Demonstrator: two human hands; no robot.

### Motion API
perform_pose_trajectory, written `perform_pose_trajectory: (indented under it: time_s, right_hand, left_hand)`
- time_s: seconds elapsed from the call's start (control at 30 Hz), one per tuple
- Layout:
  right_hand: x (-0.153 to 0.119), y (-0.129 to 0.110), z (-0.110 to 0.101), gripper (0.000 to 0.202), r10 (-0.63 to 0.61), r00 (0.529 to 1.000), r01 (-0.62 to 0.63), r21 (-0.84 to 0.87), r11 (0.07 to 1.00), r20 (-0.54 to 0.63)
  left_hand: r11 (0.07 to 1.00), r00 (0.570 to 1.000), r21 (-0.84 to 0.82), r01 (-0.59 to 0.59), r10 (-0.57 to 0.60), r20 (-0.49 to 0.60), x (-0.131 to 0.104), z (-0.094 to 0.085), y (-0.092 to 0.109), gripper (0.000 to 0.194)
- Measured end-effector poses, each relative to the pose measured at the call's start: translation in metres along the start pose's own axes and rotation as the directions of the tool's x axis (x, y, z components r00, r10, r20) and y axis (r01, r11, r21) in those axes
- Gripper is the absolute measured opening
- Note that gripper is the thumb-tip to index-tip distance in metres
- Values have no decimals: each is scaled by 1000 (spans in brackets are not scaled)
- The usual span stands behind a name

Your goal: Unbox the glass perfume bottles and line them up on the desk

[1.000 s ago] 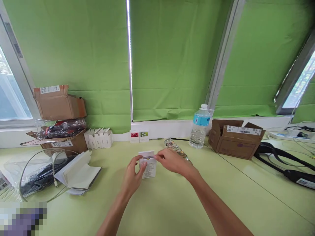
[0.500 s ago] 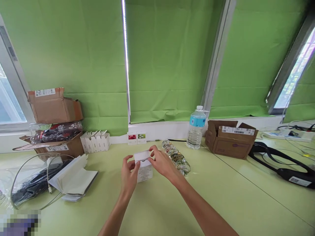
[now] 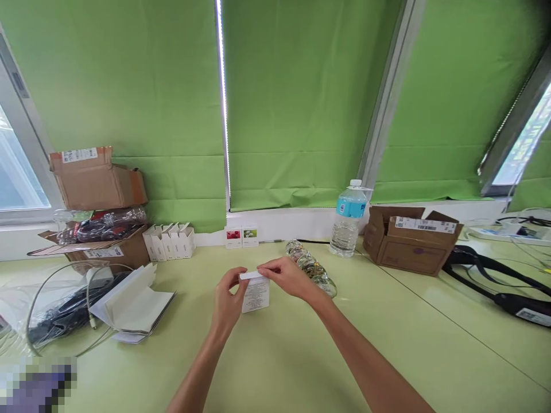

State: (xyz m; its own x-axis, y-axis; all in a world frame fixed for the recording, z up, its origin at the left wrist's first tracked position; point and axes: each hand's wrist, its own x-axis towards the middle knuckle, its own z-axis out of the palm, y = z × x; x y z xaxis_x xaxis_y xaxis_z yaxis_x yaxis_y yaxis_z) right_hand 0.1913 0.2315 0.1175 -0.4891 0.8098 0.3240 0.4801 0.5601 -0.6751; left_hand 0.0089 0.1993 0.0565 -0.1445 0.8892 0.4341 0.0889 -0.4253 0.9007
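Note:
A small white box [image 3: 256, 295] with printed text on its front stands upright on the pale green table. My left hand [image 3: 229, 295] grips its left side, fingers and thumb closed near the top edge. My right hand [image 3: 286, 276] is at the top right of the box, its fingers pinched together on the top flap, which lies nearly flat. Just right of the box, a row of clear-wrapped round items [image 3: 312, 268] runs diagonally. Behind stand two small white boxes with red and green pictures [image 3: 241, 237].
At the left are several open white boxes [image 3: 170, 242], stacked cardboard boxes [image 3: 97, 186], papers [image 3: 135, 304] and a bagged cable. A water bottle [image 3: 348, 221], an open brown carton [image 3: 411, 244] and a black strapped device [image 3: 499, 287] are at the right.
The raised top flap of the white box has been folded down. My right hand's fingers have come together on it, and the view has shifted slightly.

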Motion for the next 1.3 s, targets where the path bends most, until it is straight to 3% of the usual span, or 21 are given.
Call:
perform_pose_trajectory:
  time_s: [0.17, 0.37, 0.73, 1.0, 1.3]
  right_hand:
    - [1, 4, 3, 32, -2, 999, 3, 28, 1000, -34]
    - [-2, 8, 0, 33, 7, 1000, -7, -19, 1000, -3]
    - [-14, -3, 1, 28, -142, 990, 136, -178, 975, -18]
    - [-27, 4, 14, 29, -195, 962, 154, -211, 965, -193]
    - [-23, 0, 17, 30, -155, 968, 124, -161, 979, -195]
  left_hand:
    - [993, 992, 76, -90, 83, 89, -4, -9, -1, 29]
    - [988, 994, 134, -82, 71, 83, -3, -9, 1, 27]
    - [974, 989, 187, -131, 116, 90, -5, -9, 2, 23]
    - [971, 993, 209, -113, 103, 57, -8, -8, 4, 27]
    - [981, 995, 173, -90, 82, 53, -4, -7, 3, 30]
